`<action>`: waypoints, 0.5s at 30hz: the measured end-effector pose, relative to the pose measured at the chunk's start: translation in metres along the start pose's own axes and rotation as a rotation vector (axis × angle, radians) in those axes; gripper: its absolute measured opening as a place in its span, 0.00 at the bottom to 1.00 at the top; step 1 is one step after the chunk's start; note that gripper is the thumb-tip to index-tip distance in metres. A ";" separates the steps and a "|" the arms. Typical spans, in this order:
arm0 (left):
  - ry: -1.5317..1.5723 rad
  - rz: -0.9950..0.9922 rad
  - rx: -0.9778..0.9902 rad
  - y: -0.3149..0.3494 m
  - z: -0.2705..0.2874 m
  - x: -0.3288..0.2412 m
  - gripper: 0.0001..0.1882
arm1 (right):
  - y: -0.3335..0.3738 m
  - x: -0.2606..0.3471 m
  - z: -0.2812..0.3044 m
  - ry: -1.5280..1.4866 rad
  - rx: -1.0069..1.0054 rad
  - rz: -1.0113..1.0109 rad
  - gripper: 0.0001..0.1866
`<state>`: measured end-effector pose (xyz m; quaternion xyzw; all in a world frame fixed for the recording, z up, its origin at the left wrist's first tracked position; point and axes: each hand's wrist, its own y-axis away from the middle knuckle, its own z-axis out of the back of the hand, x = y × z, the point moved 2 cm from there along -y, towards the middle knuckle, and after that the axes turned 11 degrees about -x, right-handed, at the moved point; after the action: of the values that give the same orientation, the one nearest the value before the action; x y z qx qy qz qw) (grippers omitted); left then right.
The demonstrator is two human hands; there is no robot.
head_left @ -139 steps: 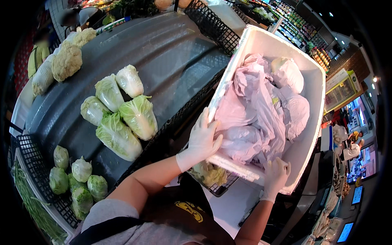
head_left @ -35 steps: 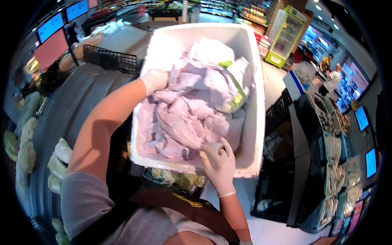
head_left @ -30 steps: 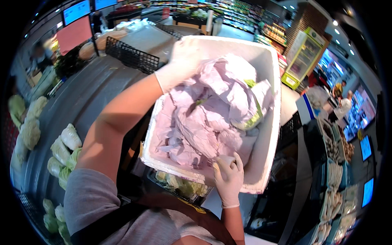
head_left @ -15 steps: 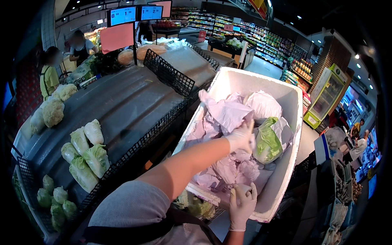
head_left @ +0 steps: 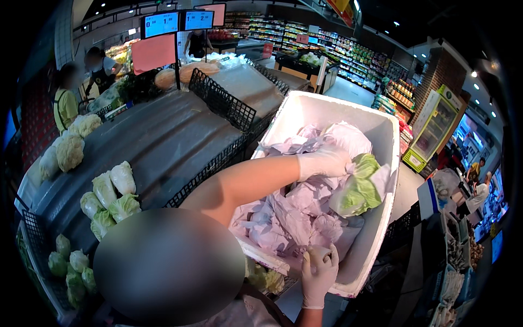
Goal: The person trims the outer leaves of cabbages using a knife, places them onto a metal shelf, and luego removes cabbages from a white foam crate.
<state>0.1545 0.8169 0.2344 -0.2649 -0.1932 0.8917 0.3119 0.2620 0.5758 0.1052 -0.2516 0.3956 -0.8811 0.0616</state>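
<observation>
A white foam box (head_left: pixel 393 141) stands before me, full of crumpled pale paper (head_left: pixel 297 210) with a lilac cast. Gloved in white, my left hand (head_left: pixel 327 162) reaches across into it. Its fingertips close on the upper edge of a pale green cabbage (head_left: pixel 357 191) lying among the paper; the fingers are partly hidden. A round paper-wrapped bundle (head_left: pixel 348 139) sits just beyond that hand. At the near side of the box, my gloved right hand (head_left: pixel 320 280) grips the rim with curled fingers and thumb.
Left is a dark sloping display (head_left: pixel 180 131) with cabbages (head_left: pixel 103 191), cauliflowers (head_left: pixel 71 152) and small green-white vegetables (head_left: pixel 79 261). Black mesh edging (head_left: pixel 223 103) borders it. A blurred oval hides its near part. Two people (head_left: pixel 66 103) stand far left; a green-framed cooler (head_left: pixel 436 128) is right.
My left hand has moved from the paper to the cabbage's upper edge, and the cabbage has tilted slightly rightward. The paper beneath is spread differently. My right hand stays at the rim.
</observation>
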 end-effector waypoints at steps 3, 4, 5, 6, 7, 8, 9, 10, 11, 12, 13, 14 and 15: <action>0.367 0.036 -0.327 -0.010 0.029 0.012 0.13 | -0.001 0.001 0.004 -0.036 0.000 -0.033 0.11; 0.611 0.127 -0.449 -0.018 0.039 0.027 0.12 | -0.001 0.003 0.005 -0.051 0.009 -0.034 0.12; 0.621 0.205 -0.518 -0.026 0.046 0.063 0.22 | 0.000 0.006 0.003 -0.078 0.029 -0.033 0.13; 0.527 0.264 -0.435 -0.029 0.039 0.079 0.23 | -0.001 0.006 0.001 -0.084 0.023 -0.028 0.12; 0.440 0.323 -0.352 -0.029 0.033 0.087 0.24 | -0.002 0.005 0.002 -0.083 0.019 -0.021 0.12; 0.355 0.378 -0.266 -0.027 0.025 0.095 0.25 | -0.002 0.005 0.003 -0.081 0.013 -0.016 0.12; 0.344 0.376 -0.235 -0.022 0.021 0.078 0.28 | -0.003 0.001 0.008 -0.007 0.031 -0.031 0.10; 0.238 0.403 -0.346 -0.022 0.022 0.104 0.26 | -0.003 0.005 0.006 -0.045 0.082 -0.057 0.10; 0.129 0.425 -0.452 -0.027 0.018 0.143 0.23 | -0.002 0.008 0.003 -0.081 0.133 -0.084 0.11; 0.036 0.447 -0.538 -0.026 0.007 0.166 0.21 | 0.001 0.009 0.002 -0.098 0.191 -0.127 0.11; -0.241 0.230 -0.492 -0.050 0.017 0.130 0.20 | 0.000 0.000 0.006 -0.024 0.073 -0.042 0.10; -0.557 0.036 -0.513 -0.061 0.040 0.099 0.20 | -0.002 -0.004 0.006 0.039 -0.021 0.054 0.10; -0.428 0.001 -0.578 -0.063 0.072 0.065 0.16 | -0.005 -0.003 0.008 -0.032 -0.026 -0.012 0.09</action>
<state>0.0968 0.8926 0.3001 -0.1493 -0.4981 0.8358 0.1760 0.2697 0.5748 0.1124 -0.2689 0.4046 -0.8721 0.0593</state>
